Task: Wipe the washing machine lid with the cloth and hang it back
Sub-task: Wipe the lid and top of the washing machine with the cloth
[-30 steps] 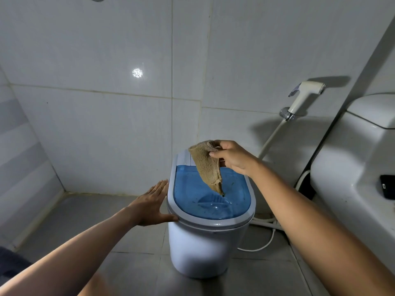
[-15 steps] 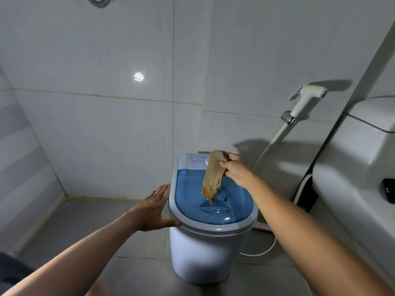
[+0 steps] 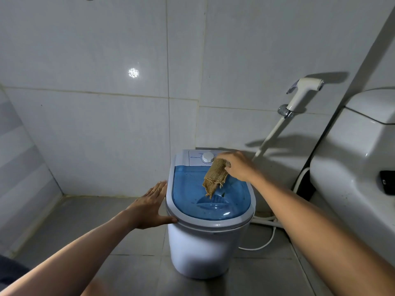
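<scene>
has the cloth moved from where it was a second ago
Yes. The cloth in the right hand has come down and back toward the dial, its lower end now on or near the blue lid.

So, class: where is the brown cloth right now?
In the head view, the cloth hangs from the right hand over the far part of the blue lid, near the white dial.

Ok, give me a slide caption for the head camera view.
Right hand lowers brown cloth onto blue washing machine lid; left hand steadies its rim.
</scene>
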